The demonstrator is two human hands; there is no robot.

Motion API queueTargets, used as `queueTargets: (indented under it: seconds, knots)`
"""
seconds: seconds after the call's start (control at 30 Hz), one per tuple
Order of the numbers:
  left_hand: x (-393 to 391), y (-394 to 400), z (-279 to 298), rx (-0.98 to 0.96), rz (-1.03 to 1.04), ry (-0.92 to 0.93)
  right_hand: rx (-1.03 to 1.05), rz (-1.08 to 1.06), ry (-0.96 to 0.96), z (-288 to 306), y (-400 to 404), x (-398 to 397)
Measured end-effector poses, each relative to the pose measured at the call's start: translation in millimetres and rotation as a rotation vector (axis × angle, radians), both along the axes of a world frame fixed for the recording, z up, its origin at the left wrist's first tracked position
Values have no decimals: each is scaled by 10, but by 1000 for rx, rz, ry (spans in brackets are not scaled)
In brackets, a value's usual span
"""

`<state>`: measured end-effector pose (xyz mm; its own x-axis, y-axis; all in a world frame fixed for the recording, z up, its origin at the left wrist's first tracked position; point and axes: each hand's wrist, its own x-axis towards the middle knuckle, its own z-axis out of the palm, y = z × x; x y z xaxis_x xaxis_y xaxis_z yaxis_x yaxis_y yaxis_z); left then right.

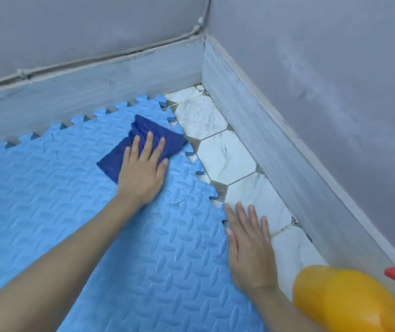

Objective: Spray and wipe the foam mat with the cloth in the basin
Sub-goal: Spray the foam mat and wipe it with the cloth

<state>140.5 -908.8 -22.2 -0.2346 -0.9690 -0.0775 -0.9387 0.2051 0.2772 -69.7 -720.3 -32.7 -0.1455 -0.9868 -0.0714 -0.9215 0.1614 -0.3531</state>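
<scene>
From the head camera, the light blue foam mat (76, 212) lies in the room's corner beside white floor tiles (225, 154). The left hand (143, 168) presses flat, fingers straight, on the dark blue cloth (153, 133) near the mat's toothed edge. The right hand (247, 245) rests open across mat edge and tile, holding nothing. A yellow spray bottle (345, 300) stands at lower right.

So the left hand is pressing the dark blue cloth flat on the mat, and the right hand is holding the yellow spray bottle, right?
Not quite. The head view shows the right hand holding nothing: it lies flat, fingers straight, across the mat edge and the floor tiles. The yellow spray bottle stands apart beside it. The left hand does press the cloth flat.
</scene>
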Motion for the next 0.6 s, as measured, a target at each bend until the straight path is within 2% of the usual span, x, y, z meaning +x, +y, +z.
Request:
queueTargets:
  seconds: [0.07,0.13,0.2,0.27,0.4,0.5,0.6]
  knots:
    - [2,689,22,-4,-271,-21,2,0,3,6,-1,1]
    - [29,1022,18,1,-387,-48,6,-2,-1,21,-31,-3]
    - [-20,829,8,-21,-334,-56,-1,-1,-10,27,-43,13]
    - [-164,428,-22,-65,-198,-86,-9,0,-19,18,-39,-2]
    - [-474,-192,-58,36,61,-54,6,-11,-54,24,-31,6]
    - [-555,140,-51,41,40,-34,19,-16,-77,38,-23,18]
    - [-346,1032,-33,-1,-148,-5,-2,-24,-102,47,-11,10]
